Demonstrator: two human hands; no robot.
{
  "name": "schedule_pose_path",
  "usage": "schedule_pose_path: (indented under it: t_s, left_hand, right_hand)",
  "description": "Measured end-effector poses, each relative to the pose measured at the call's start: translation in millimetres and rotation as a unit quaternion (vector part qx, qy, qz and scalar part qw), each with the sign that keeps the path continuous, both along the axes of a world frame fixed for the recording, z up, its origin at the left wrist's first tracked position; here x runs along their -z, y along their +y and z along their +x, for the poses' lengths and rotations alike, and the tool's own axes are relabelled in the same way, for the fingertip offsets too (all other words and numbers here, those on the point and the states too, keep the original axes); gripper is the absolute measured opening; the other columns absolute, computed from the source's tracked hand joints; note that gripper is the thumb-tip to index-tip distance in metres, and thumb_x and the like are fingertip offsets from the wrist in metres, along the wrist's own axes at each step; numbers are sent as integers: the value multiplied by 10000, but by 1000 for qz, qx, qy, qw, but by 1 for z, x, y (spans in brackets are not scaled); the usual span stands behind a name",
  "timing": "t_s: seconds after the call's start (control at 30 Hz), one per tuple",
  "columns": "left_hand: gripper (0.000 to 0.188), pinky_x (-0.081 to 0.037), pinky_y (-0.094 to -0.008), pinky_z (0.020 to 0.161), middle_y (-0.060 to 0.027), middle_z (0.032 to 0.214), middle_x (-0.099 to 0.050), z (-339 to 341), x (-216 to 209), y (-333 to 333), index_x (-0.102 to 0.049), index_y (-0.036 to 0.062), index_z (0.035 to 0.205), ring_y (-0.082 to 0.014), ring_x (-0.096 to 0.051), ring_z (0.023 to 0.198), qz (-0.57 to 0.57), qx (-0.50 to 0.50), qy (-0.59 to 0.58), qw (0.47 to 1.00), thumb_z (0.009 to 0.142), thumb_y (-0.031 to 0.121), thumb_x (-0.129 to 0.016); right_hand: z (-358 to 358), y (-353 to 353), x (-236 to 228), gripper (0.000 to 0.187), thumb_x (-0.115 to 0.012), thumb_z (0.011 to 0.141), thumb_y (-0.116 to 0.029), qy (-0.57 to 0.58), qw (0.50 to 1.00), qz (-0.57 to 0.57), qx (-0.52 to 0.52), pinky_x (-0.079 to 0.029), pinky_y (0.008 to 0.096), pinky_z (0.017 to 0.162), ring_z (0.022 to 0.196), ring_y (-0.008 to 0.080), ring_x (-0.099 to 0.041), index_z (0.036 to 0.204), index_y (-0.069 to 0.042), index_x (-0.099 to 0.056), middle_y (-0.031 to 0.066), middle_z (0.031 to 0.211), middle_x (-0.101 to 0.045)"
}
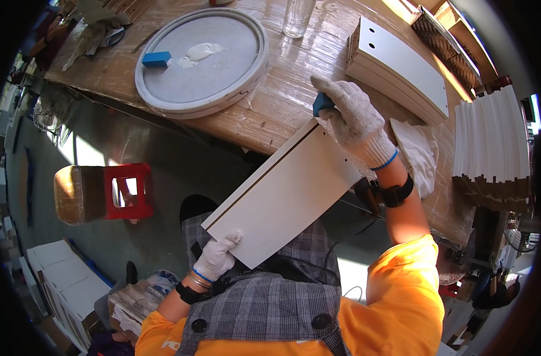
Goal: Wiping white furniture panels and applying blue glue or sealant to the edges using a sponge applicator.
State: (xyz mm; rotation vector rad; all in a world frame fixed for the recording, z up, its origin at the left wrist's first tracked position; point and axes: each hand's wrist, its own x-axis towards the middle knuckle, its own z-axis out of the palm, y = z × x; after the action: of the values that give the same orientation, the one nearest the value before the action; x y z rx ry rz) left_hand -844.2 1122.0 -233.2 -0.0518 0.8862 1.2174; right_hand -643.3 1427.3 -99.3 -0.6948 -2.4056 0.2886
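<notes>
A white rectangular panel (282, 199) with a dark groove along one long edge lies tilted between my lap and the table's front edge. My left hand (217, 256), in a white knit glove, grips its near corner, thumb on top. Above the panel's far end is my right hand (356, 115), gloved too, its fingers closed around a small blue block (322, 104). The block is at the panel's far corner; whether it touches cannot be made out. On the table, a round grey lid (223, 71) carries white paste (202, 52) and a second blue block (156, 59).
Stacked white panels (401, 65) lie at the table's (276, 115) right, near a white cloth (414, 151). A taller stack of panels (490, 136) stands farther right. A clear glass (298, 18) is at the back. A red stool (128, 191) stands on the floor at left.
</notes>
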Motion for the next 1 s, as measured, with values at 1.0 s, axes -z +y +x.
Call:
schedule_pose_path:
  t_s: [1.0]
  left_hand:
    - [236, -455, -327, 911, -59, 989, -619, 1, 1, -2, -572, 22, 1067, -173, -590, 954, -51, -26, -7, 998, 833, -4, -562]
  right_hand:
    - [11, -9, 10, 514, -615, 693, 39, 53, 998, -17, 1, -473, 382, 799, 928, 323, -573, 1182, -101, -543, 130, 984, -611]
